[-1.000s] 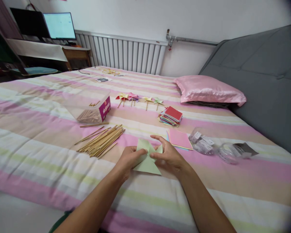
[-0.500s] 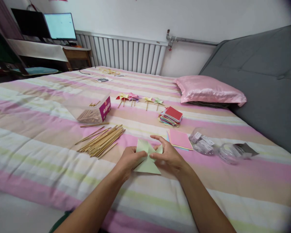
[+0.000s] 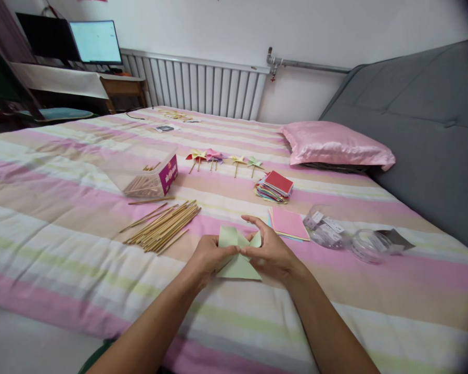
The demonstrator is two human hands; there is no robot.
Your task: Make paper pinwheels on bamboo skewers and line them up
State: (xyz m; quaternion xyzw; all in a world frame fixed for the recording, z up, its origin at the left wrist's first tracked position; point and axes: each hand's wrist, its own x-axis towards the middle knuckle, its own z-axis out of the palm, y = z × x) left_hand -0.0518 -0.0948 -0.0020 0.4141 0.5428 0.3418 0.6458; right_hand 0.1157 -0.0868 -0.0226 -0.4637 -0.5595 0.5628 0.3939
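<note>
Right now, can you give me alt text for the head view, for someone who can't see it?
Both hands, left hand and right hand, pinch a pale green folded paper on a striped bed. Wooden sticks lie to the left, pink paper squares to the right, finished pinwheels beyond.
</note>
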